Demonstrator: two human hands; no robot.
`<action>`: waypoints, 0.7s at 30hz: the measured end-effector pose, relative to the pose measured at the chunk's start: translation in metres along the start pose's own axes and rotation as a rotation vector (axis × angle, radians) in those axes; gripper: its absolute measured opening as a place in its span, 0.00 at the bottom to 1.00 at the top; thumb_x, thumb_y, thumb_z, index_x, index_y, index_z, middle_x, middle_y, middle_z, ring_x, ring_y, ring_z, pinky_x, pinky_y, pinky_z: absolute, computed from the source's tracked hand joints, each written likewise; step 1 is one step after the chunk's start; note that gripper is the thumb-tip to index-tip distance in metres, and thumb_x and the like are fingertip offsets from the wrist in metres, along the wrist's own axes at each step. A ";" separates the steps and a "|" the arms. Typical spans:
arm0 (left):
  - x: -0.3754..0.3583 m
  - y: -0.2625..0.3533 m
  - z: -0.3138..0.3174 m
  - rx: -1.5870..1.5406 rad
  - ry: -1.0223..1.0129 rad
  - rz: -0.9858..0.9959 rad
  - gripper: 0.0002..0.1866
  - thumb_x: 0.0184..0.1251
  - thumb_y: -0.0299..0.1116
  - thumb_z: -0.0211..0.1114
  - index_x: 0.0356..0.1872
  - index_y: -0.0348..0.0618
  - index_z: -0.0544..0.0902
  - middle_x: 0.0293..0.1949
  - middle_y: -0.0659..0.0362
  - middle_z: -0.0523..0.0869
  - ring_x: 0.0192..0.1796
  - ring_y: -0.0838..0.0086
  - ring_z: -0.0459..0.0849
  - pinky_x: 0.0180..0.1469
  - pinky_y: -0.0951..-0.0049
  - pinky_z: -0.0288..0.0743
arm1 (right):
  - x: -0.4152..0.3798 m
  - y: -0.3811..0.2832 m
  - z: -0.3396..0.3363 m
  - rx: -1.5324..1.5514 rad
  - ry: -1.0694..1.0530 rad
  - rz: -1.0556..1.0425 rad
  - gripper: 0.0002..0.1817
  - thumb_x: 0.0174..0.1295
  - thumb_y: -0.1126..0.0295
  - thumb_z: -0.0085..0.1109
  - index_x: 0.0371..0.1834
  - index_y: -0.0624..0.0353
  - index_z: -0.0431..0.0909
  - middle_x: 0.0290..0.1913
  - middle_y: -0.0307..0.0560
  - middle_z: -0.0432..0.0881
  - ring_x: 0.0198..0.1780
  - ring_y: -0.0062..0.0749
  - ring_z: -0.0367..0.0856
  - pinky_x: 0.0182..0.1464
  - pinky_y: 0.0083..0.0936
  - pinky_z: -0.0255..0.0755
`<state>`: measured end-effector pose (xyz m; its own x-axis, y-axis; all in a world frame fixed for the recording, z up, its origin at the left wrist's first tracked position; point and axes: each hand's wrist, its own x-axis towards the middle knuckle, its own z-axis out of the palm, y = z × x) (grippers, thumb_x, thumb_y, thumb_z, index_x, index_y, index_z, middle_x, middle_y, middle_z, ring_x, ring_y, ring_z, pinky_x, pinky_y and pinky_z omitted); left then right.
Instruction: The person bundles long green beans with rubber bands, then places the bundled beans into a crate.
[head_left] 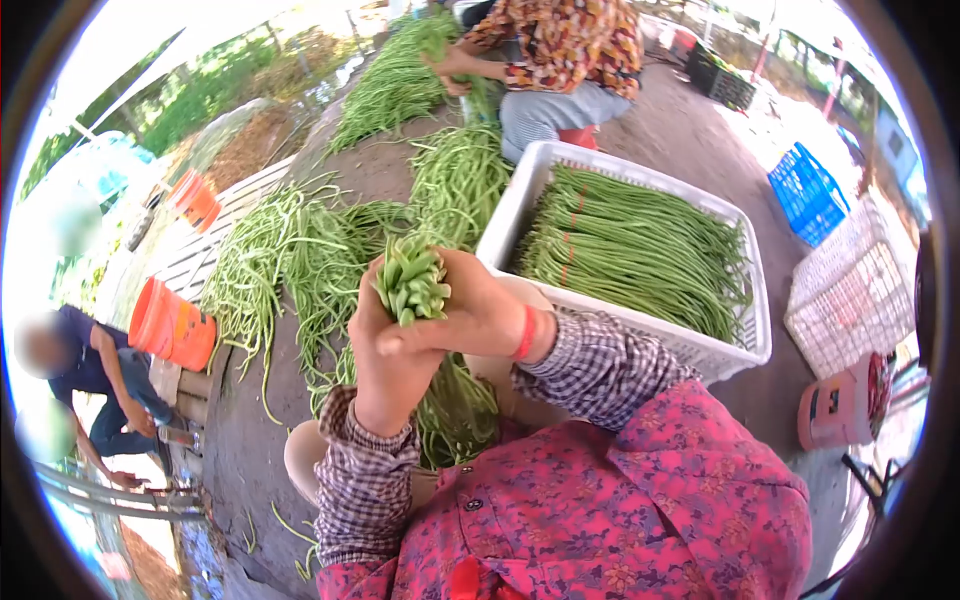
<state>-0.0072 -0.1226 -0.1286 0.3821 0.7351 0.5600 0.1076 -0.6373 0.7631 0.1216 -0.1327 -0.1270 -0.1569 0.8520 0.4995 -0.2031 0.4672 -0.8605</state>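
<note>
In the head view both my hands are wrapped round a bunch of long beans (pixel 412 282), its cut ends pointing up toward me. My left hand (pixel 378 345) grips the bunch from the left side. My right hand (pixel 485 305), with a red band at the wrist, closes on it from the right. The lower lengths of the bunch (pixel 455 405) hang below my hands, between my knees. Just beyond my hands, loose long beans (pixel 300 250) lie in a tangled heap on a dark ground sheet. To the right stands a white crate (pixel 755 300) filled with long beans (pixel 640 250) in red-tied bundles.
Another person (pixel 560 60) sits ahead, handling beans beside a further pile (pixel 395 85). Orange buckets (pixel 172 325) stand at left, near a second person (pixel 95 370). On the right are a blue crate (pixel 808 195), a white basket (pixel 850 285) and a pinkish bucket (pixel 835 410).
</note>
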 end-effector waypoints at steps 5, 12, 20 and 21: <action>-0.022 -0.011 0.027 -0.192 0.007 -0.107 0.37 0.54 0.23 0.66 0.65 0.38 0.57 0.61 0.53 0.68 0.62 0.66 0.71 0.61 0.67 0.68 | -0.008 -0.012 0.007 -0.138 0.212 -0.225 0.23 0.41 0.65 0.76 0.38 0.63 0.76 0.33 0.42 0.80 0.38 0.24 0.77 0.45 0.25 0.71; 0.013 0.041 -0.003 -0.385 -0.021 0.023 0.20 0.53 0.17 0.63 0.50 0.32 0.71 0.40 0.53 0.80 0.40 0.70 0.81 0.45 0.72 0.76 | 0.004 -0.049 -0.026 -0.095 -0.162 -0.333 0.69 0.25 0.43 0.80 0.68 0.70 0.49 0.64 0.58 0.64 0.65 0.41 0.63 0.66 0.31 0.56; 0.073 0.103 0.029 -0.400 0.151 0.340 0.13 0.60 0.23 0.60 0.46 0.34 0.73 0.39 0.51 0.79 0.44 0.66 0.79 0.54 0.63 0.71 | -0.052 -0.004 -0.027 -0.743 0.334 -0.280 0.81 0.13 0.31 0.72 0.72 0.66 0.39 0.70 0.62 0.51 0.72 0.53 0.48 0.68 0.52 0.37; 0.077 0.107 0.036 -0.538 0.139 0.274 0.14 0.60 0.24 0.60 0.47 0.34 0.72 0.39 0.51 0.79 0.44 0.66 0.79 0.53 0.63 0.71 | -0.050 -0.001 -0.029 -0.759 0.376 -0.283 0.82 0.11 0.32 0.73 0.72 0.64 0.38 0.71 0.61 0.50 0.73 0.54 0.46 0.68 0.56 0.35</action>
<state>0.0663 -0.1425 -0.0153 0.2030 0.6077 0.7678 -0.4691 -0.6279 0.6210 0.1576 -0.1688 -0.1534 0.1568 0.6397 0.7524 0.5291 0.5889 -0.6109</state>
